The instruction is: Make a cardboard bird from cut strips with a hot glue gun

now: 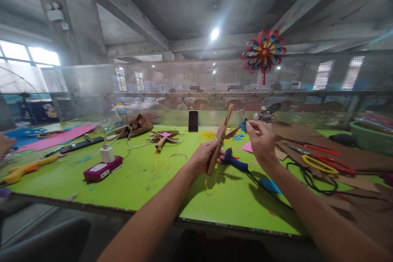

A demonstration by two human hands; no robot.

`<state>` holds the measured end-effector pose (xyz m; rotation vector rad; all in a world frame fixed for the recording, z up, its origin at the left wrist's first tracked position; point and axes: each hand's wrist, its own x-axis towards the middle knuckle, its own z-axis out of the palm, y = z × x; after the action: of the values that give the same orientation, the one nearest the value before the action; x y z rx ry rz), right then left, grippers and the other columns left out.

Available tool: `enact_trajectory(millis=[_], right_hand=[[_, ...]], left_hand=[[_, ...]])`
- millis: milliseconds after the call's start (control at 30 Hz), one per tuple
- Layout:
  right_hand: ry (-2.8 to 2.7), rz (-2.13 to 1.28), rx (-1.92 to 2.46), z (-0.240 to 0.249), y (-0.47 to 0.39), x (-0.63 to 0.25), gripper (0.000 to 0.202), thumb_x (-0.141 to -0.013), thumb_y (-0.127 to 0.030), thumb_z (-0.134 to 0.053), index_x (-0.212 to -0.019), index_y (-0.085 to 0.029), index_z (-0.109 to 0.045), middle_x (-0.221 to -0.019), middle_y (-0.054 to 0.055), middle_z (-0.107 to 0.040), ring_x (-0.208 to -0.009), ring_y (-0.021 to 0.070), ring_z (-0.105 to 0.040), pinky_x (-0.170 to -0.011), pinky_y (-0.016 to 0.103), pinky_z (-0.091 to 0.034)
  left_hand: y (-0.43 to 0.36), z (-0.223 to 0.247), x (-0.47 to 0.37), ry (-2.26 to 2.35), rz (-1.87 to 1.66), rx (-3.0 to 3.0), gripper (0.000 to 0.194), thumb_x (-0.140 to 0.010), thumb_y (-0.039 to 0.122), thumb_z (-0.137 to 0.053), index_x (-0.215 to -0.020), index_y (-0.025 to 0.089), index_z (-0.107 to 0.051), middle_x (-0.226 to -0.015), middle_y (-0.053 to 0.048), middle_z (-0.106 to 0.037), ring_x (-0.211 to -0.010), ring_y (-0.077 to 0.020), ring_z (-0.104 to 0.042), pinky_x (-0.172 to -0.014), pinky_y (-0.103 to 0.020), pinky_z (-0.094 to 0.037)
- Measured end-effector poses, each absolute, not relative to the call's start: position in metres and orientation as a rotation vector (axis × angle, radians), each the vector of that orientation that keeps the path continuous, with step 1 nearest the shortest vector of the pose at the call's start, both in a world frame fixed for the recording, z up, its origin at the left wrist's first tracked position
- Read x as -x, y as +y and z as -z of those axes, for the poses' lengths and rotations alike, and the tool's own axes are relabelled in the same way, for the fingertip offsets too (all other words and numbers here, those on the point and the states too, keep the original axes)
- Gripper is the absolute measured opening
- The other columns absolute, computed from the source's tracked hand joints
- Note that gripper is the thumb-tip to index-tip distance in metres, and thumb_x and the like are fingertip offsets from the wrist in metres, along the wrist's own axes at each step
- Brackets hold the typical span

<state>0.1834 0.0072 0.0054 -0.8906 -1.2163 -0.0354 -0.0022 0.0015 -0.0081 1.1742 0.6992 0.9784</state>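
Presently, my left forearm [156, 208] extends forward and inward over the green table [172, 180], the left hand [202, 156] raised. Its fingers grasp a brown strip [217, 149], thumb side toward me, fingertips showing at the far edge; the strip stands tilted, upper end leaning right. My right forearm [313, 204] angles in, the right hand [261, 141] higher and apart from the strip. Thumb and forefinger are drawn together; whether they grip anything, I cannot tell. A blue glue gun [238, 162] lies between both hands.
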Motion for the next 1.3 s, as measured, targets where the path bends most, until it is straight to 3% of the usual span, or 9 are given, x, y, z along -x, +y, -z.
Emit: enact_trajectory(millis=[167,367,733,1300], right_hand=[[-1.2,-0.294,0.961,0.016,0.022,-0.18,0.029,-0.074,-0.042,-0.055,-0.078,-0.015,-0.06,-0.066,0.003,-0.058,-0.06,0.0155,-0.057,-0.057,0.029,-0.048],[-1.338,-0.452,1.08,0.032,0.016,-0.164,0.02,-0.072,-0.034,-0.054,-0.066,-0.016,-0.057,-0.053,0.0,-0.055,-0.051,0.0144,-0.051,-0.052,0.026,-0.042],[-1.452,-0.496,1.144,0.042,0.007,-0.15,0.024,-0.078,-0.035,-0.051,-0.066,-0.016,-0.058,-0.055,0.0,-0.053,-0.054,0.0134,-0.049,-0.053,0.025,-0.039],[-1.481,-0.582,1.196,0.044,0.009,-0.148,0.026,-0.081,-0.036,-0.05,-0.067,-0.017,-0.06,-0.058,0.0,-0.053,-0.055,0.0131,-0.048,-0.053,0.025,-0.037]], left_hand=[[0.011,0.016,0.001,0.746,-0.968,-1.075,0.023,-0.086,0.033,-0.043,-0.09,0.013,-0.052,-0.06,-0.003,-0.058,-0.044,-0.0073,-0.05,-0.039,-0.016,-0.038],[0.014,0.024,-0.002,0.765,-0.989,-1.04,0.022,-0.084,0.032,-0.046,-0.087,0.012,-0.054,-0.059,-0.003,-0.058,-0.045,-0.0075,-0.052,-0.041,-0.015,-0.039],[0.005,0.018,-0.007,0.76,-1.016,-0.884,0.021,-0.085,0.03,-0.044,-0.081,0.012,-0.055,-0.059,-0.004,-0.058,-0.046,-0.008,-0.051,-0.043,-0.017,-0.039],[0.001,0.013,-0.004,0.745,-0.929,-0.694,0.025,-0.086,0.031,-0.042,-0.087,0.01,-0.056,-0.061,-0.004,-0.056,-0.048,-0.0086,-0.051,-0.042,-0.017,-0.04]])
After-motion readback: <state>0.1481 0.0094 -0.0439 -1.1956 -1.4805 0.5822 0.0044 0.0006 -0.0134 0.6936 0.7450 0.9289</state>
